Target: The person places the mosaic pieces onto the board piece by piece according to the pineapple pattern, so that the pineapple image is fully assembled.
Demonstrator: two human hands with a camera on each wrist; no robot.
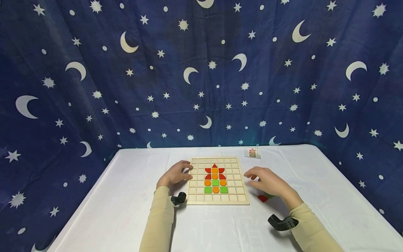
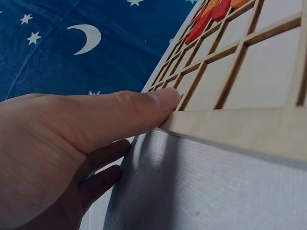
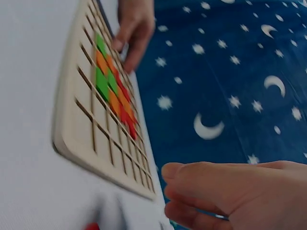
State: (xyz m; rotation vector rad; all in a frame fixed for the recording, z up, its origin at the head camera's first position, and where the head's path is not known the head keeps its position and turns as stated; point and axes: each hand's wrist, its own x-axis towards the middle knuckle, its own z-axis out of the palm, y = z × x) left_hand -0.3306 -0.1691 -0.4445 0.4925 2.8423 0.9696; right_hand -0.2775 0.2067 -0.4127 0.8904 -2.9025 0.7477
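Note:
A wooden grid board [image 1: 217, 202] lies on the table, bearing a figure of red, orange and green flat pieces. A red triangle [image 1: 214, 166] tops the figure; green squares [image 1: 207, 190] and orange discs [image 1: 215, 190] fill its lower rows. At the board's left edge is my left hand [image 1: 174, 174], its thumb [image 2: 165, 99] resting on the rim in the left wrist view. My right hand [image 1: 267, 181] hovers just off the right edge with fingers loosely bent and nothing visible in them. Beneath it lie a loose red piece [image 1: 262, 198] and a partly hidden green piece [image 1: 269, 195].
A small card [image 1: 253, 152] printed with a similar coloured figure on a grid lies behind the board, to the right. White cloth [image 1: 119, 210] covers the table. A dark blue curtain [image 1: 214, 49] with moons and stars stands behind and at both sides.

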